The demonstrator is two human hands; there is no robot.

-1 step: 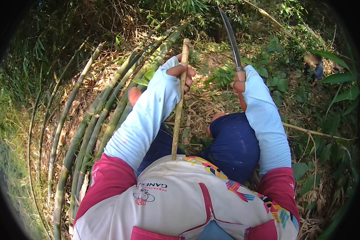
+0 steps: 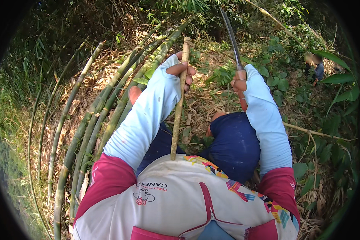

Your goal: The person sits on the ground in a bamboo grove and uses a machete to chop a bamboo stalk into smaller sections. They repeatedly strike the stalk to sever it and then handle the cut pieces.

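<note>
My left hand (image 2: 182, 74) is closed round a thin, tan bamboo stick (image 2: 178, 120), which stands nearly upright in the view. Its lower end meets my shirt at the belly, and its top reaches a little past my fingers. In my right hand (image 2: 240, 85) is the handle of a machete (image 2: 231, 38). The long, dark, slightly curved blade points up and away from me, apart from the stick. Pale blue sleeves cover both forearms and part of each hand, so some fingers are hidden.
Several long green bamboo poles (image 2: 78, 146) lie to my left. Dry leaves (image 2: 206, 100) cover the ground ahead, and leafy plants (image 2: 278, 80) grow at the right. A thin branch (image 2: 318, 133) lies beside my right arm. Another person (image 2: 318, 71) is at the far right.
Hardly anything differs. The top of the stick has shifted very slightly upward; both hands keep their hold.
</note>
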